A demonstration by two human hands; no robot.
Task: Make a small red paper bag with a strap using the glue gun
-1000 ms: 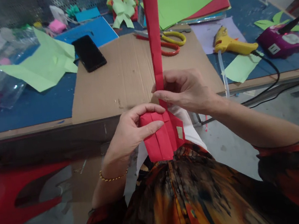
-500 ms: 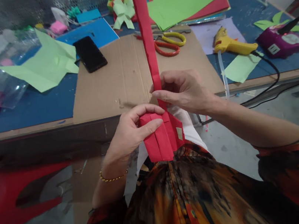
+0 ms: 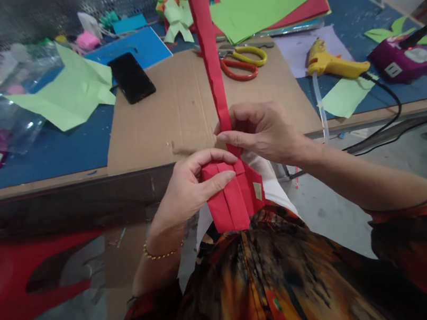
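Both grips closed: red strip (image 3: 208,48), more aslant than earlier, in right hand (image 3: 268,133); folded red paper (image 3: 226,206) in left hand (image 3: 185,185).

We have one view, and it looks out from the person's head. We face forward and down. The shirt (image 3: 225,292) is near us, at the bottom. The left hand (image 3: 191,187) and the right hand (image 3: 265,130) are close, in the middle. The blue table (image 3: 72,157) is farther off, seen from above.
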